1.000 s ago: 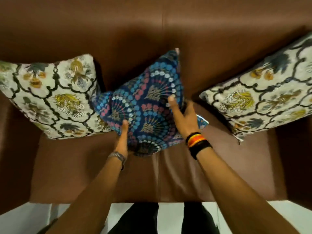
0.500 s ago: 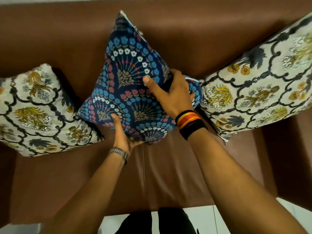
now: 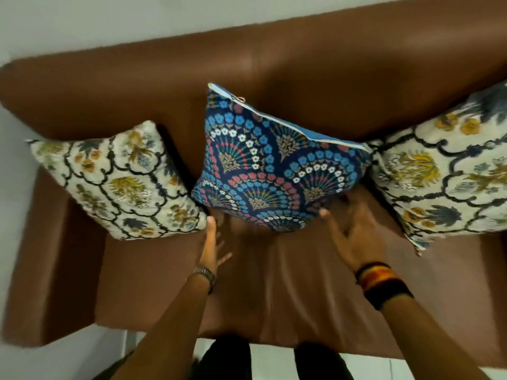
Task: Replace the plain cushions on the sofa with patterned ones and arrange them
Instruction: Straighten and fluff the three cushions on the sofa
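Observation:
A blue cushion (image 3: 274,165) with a fan-and-flower pattern leans against the back of the brown sofa (image 3: 301,78), zipper edge up. A white floral cushion (image 3: 118,182) leans at its left and another white floral cushion (image 3: 444,176) at its right. My left hand (image 3: 212,248) hovers below the blue cushion's lower left corner, fingers spread, holding nothing. My right hand (image 3: 354,231) is just below the cushion's lower right edge, fingers apart; whether its fingertips touch the fabric is blurred.
The sofa seat (image 3: 274,292) stretches bare in front of the cushions. A sofa armrest (image 3: 46,270) stands at the left. White wall lies behind the sofa, pale floor (image 3: 55,357) in front, and my dark trouser legs show at the bottom.
Both hands have let go of the blue cushion and drawn back toward me. The cushion now rests against the sofa back between the two white ones, and my view has pulled back.

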Motion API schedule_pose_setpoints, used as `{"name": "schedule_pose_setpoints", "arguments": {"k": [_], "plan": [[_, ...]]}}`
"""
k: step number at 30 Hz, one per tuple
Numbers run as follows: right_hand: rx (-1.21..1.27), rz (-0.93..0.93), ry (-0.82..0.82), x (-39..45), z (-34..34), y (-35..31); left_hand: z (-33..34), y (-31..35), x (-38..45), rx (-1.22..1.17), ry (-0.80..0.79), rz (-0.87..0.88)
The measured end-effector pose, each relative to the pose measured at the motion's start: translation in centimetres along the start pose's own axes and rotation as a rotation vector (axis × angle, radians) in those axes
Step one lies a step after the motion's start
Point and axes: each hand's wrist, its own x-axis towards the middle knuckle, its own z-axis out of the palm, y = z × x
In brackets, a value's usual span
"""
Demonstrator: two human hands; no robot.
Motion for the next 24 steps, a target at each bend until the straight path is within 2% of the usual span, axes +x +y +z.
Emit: {"name": "schedule_pose_setpoints", "arguments": {"k": [2,5,9,11,13,15,19,22,24], "plan": [[0.012,0.156,-0.089,-2.4,2.7,1.8,-4.6,-0.3,1.0,0.008,0.048,0.010],[0.040,0.194,-0.251,-6.0,7.2,-0.1,-10.0,-0.2,2.9,-0.014,0.120,0.031],[0.120,0.073,-0.402,-8.1,14.6,-8.7,-15.3,2.0,4.8,-0.006,0.209,0.109],[0.212,0.009,-0.453,-8.4,17.8,-13.9,-18.0,3.7,5.5,-0.053,0.404,0.167],[0.278,-0.064,-0.436,-7.5,21.2,-19.5,-22.0,5.7,7.2,-0.043,0.565,0.221],[0.350,-0.117,-0.370,-5.9,24.4,-24.6,-26.2,8.0,9.4,0.022,0.519,0.221],[0.453,-0.048,-0.201,-2.3,30.4,-30.3,-32.5,12.5,15.5,0.240,0.204,0.193],[0.444,0.003,-0.106,-1.1,31.7,-31.5,-31.8,14.0,18.4,0.316,0.026,0.230],[0.423,-0.021,-0.048,-0.8,31.7,-31.7,-30.4,13.8,19.4,0.240,-0.044,0.263]]}}
